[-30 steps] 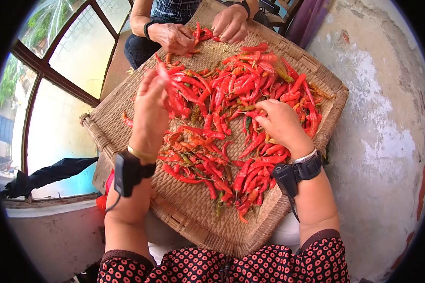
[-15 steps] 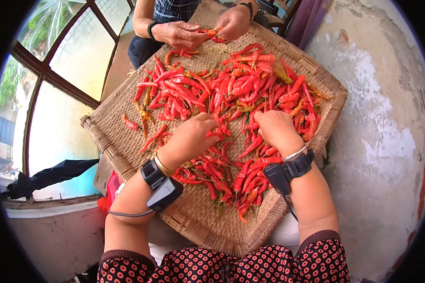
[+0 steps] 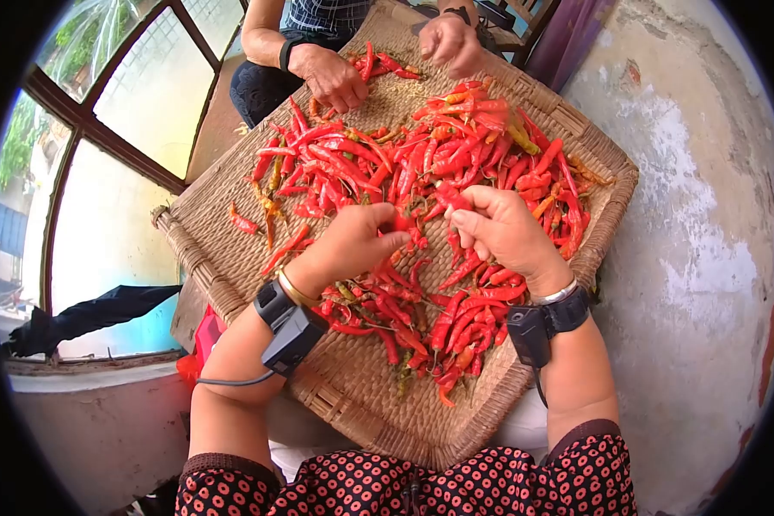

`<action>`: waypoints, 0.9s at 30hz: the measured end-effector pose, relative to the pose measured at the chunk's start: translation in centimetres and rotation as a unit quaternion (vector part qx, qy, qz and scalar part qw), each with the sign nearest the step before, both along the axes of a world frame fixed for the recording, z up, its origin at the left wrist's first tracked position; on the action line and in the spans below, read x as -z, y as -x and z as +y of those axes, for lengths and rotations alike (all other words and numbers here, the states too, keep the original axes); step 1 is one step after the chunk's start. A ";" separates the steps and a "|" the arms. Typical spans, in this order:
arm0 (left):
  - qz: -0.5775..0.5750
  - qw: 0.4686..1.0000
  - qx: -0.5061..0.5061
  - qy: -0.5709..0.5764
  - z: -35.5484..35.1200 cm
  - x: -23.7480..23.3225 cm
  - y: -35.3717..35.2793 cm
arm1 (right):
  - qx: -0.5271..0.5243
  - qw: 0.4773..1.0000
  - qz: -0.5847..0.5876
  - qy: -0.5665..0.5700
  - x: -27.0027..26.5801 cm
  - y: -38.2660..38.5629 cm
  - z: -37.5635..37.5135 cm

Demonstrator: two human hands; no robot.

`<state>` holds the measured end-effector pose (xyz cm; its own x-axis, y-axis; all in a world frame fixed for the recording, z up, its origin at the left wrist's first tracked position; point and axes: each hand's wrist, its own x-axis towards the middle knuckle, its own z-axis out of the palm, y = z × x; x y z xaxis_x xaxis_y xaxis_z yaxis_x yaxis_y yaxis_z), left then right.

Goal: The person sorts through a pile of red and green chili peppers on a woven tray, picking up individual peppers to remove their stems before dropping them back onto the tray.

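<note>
Red chili peppers (image 3: 344,163) lie heaped on a woven basket tray (image 3: 387,421). Over the middle of the heap, my right hand (image 3: 500,225) pinches a red chili pepper (image 3: 451,198) between thumb and fingers, its end pointing toward my left hand. My left hand (image 3: 357,245) is curled beside it, thumb and fingers closed around a red chili pepper (image 3: 401,222) that they partly cover. A nearer pile of red chilies (image 3: 469,331) lies below and between my wrists.
Across the tray, another person's hand (image 3: 328,77) reaches down to the chilies; their other hand (image 3: 452,45) is above the far right edge. A small chili pile (image 3: 385,64) lies near them. Windows (image 3: 112,232) stand left, with a black umbrella (image 3: 95,318); a plaster wall (image 3: 679,215) is right.
My right hand has lifted and turned, bringing a red chili into view. My left hand has barely moved. The other person's hands have parted, one coming down toward the chilies.
</note>
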<state>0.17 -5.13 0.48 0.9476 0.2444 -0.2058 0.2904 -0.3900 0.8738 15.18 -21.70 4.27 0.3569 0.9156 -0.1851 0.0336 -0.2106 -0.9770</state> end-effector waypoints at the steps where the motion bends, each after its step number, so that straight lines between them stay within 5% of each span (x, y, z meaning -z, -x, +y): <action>1: -0.041 0.996 -0.012 0.075 0.2 -0.1 0.2 | -0.001 0.999 0.027 -0.021 -0.3 0.0 -0.2; 4: -0.118 0.967 -0.147 0.170 0.8 -2.1 0.3 | 0.001 0.994 0.092 -0.065 -0.7 -0.1 -0.6; 7: -0.277 0.861 -0.324 0.279 2.9 -1.5 -0.2 | -0.005 0.987 0.137 -0.081 -0.4 0.1 -0.7; 8: -0.276 0.861 -0.323 0.278 3.0 -1.2 -0.2 | -0.008 0.983 0.159 -0.089 -0.3 0.2 -0.7; 10: -0.270 0.887 -0.373 -0.040 3.2 -1.6 0.0 | -0.017 0.982 0.166 -0.089 -0.1 0.3 -0.7; 12: -0.258 0.930 -0.259 0.044 1.3 -1.4 0.3 | -0.023 0.981 0.173 -0.089 -0.1 0.5 -0.5; 14: -0.126 0.966 -0.116 0.194 -1.0 -2.2 0.7 | -0.030 0.980 0.174 -0.086 -0.2 0.9 -0.3; 16: -0.160 0.939 -0.057 0.298 -3.3 -2.1 0.6 | -0.032 0.981 0.172 -0.080 0.0 1.1 -0.2; 17: -0.124 0.957 0.000 0.263 -3.0 -2.4 0.5 | -0.038 0.982 0.165 -0.080 0.1 1.2 -0.1; 24: -0.032 0.980 0.020 0.197 -2.5 -1.2 0.8 | 0.003 0.992 0.118 -0.053 0.7 1.2 0.3; 27: -0.032 0.971 -0.053 0.233 -1.1 -3.0 1.1 | 0.055 0.995 0.078 -0.035 1.6 0.2 0.3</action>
<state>-0.97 -6.23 3.52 0.9365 0.2362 -0.2591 0.2469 0.0806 0.9657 14.98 -21.35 2.66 0.4284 0.8848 -0.1834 -0.1391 -0.1360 -0.9809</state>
